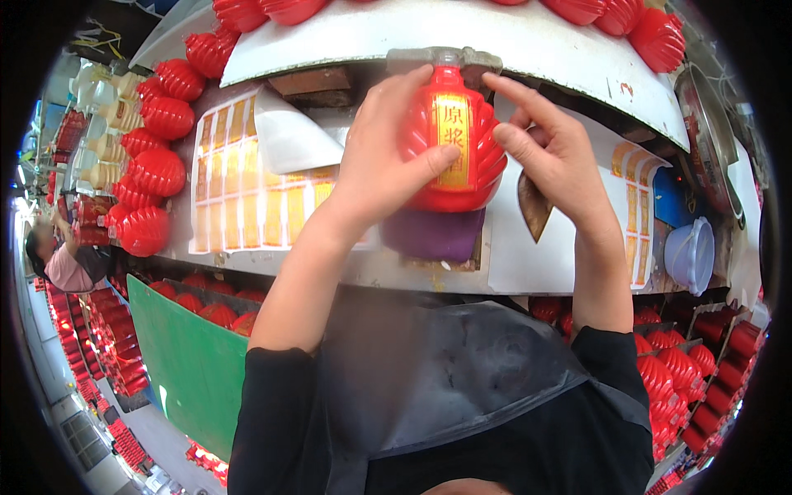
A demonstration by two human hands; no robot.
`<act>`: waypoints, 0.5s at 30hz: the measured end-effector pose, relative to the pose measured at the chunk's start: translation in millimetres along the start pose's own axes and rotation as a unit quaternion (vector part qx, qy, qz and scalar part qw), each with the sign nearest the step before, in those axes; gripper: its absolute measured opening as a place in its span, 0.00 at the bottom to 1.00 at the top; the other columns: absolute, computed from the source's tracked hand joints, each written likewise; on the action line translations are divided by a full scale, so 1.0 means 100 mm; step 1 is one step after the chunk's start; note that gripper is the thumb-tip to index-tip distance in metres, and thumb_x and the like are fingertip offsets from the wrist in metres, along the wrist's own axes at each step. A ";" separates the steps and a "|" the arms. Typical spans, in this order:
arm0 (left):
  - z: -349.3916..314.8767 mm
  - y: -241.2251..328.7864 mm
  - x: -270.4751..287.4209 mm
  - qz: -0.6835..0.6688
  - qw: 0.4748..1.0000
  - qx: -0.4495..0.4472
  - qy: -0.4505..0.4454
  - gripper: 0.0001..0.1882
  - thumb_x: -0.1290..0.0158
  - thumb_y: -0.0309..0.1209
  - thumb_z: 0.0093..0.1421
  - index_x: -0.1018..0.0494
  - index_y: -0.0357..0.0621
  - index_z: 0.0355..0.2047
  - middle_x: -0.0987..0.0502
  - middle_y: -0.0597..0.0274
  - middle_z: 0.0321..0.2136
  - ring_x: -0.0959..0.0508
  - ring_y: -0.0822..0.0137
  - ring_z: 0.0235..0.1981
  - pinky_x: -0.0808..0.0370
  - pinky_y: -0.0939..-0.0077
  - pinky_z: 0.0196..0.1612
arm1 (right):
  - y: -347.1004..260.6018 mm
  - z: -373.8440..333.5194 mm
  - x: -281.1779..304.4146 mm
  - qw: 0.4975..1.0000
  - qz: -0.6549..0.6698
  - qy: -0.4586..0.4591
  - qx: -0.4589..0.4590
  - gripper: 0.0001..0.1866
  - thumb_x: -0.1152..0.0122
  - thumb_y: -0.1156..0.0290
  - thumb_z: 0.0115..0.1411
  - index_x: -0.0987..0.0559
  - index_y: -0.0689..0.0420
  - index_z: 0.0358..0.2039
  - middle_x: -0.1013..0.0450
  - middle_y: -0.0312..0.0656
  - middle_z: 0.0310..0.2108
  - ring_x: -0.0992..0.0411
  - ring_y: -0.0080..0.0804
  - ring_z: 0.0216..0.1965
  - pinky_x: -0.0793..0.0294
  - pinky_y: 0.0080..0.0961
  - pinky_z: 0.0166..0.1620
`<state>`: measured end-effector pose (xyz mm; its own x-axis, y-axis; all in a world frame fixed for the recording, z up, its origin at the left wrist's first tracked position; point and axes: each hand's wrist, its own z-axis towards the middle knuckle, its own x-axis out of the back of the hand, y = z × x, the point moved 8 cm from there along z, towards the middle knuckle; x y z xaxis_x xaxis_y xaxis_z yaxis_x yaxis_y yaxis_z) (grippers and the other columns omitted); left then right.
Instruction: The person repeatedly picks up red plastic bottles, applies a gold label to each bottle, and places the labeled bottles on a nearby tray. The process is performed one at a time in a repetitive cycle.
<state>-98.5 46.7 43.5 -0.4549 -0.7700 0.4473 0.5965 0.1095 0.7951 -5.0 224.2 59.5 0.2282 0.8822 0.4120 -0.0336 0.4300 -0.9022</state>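
From where I stand, the ribbed red bottle (485, 161) is at the middle of the workbench, its neck pointing to the far side against a greyish rest (485, 59), its broad base over a purple cloth pad (433, 235). A gold-and-red label (454, 124) runs lengthwise down its front.

The left hand (379, 153) lies along the bottle's left flank, fingers extended toward the neck and thumb over the label's lower part; it isn't closed around the bottle. The right hand (549, 144) is loosely curled at the right flank, index finger reaching toward the neck, thumb by the ribs; whether that thumb actually touches, I can't tell.

The ribs look like the main trouble to me: if the label's edges bridge those grooves, they could lift or wrinkle. A harder push from the left thumb might drag the label askew if its glue still gives. Uneven pressure could also roll the rounded bottle on the soft pad, since neither hand wraps it. And a careless left elbow could crease the label sheet (264, 194) spread to the left, where a white backing flap (297, 132) already curls up.
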 end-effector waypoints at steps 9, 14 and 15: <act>0.03 0.00 -0.03 0.051 0.997 -0.026 -0.043 0.37 0.34 0.45 0.54 0.28 0.48 0.63 0.30 0.46 0.56 0.30 0.45 0.59 0.33 0.52 0.64 | -0.14 0.13 -0.16 0.990 -0.122 -0.015 0.075 0.28 0.27 0.68 0.56 0.18 0.53 0.60 0.32 0.34 0.31 0.35 0.22 0.29 0.32 0.20 0.33; 0.02 -0.01 -0.05 0.079 0.995 -0.026 -0.055 0.37 0.34 0.44 0.53 0.29 0.49 0.63 0.31 0.44 0.57 0.31 0.42 0.59 0.33 0.51 0.64 | -0.18 0.13 -0.16 0.982 -0.160 -0.017 0.096 0.31 0.26 0.70 0.55 0.19 0.53 0.61 0.33 0.37 0.30 0.34 0.25 0.29 0.30 0.22 0.34; 0.02 -0.01 -0.06 0.078 0.995 -0.027 -0.053 0.37 0.34 0.44 0.53 0.29 0.49 0.63 0.31 0.44 0.57 0.31 0.42 0.59 0.33 0.51 0.64 | -0.17 0.12 -0.16 0.982 -0.162 -0.018 0.097 0.31 0.26 0.70 0.55 0.19 0.53 0.61 0.33 0.37 0.30 0.34 0.25 0.29 0.30 0.22 0.34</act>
<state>-97.5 52.1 41.0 -0.4185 -0.6757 0.6068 0.6984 0.1877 0.6906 -19.8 205.2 69.8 0.2233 0.6983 0.6801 -0.1509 0.7141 -0.6836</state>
